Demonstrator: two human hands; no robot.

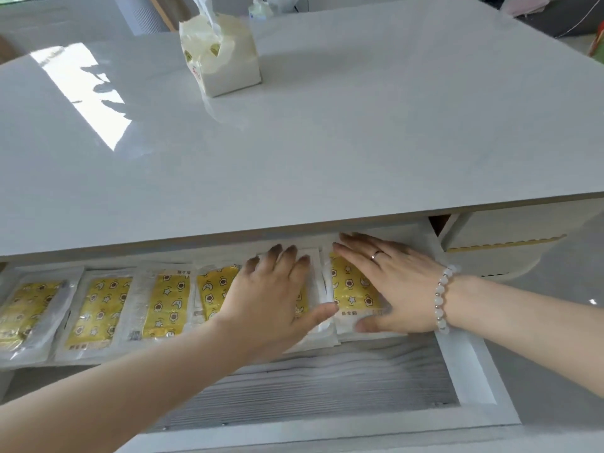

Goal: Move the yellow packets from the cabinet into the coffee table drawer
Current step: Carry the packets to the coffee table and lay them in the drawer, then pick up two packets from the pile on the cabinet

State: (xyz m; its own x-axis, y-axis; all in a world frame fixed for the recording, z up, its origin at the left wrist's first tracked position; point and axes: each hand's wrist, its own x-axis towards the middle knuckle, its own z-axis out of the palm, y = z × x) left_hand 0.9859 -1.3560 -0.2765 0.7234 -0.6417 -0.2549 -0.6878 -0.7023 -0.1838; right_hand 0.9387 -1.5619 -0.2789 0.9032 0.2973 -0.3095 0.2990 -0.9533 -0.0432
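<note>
Several yellow packets (166, 305) with star and flower prints lie side by side in a row inside the pulled-out coffee table drawer (474, 364). My left hand (271, 295) lies flat, fingers straight, on a packet near the middle of the row. My right hand (389, 282), with a ring and a bead bracelet, presses flat on the rightmost yellow packet (351, 289). The two hands almost touch at the thumbs. The cabinet is not in view.
The white glossy coffee table top (327, 142) overhangs the back of the drawer. A white tissue pack (222, 50) stands on it at the far side. The drawer's front part shows a grey wood-grain bottom (310, 384). A second drawer front (510, 237) is at right.
</note>
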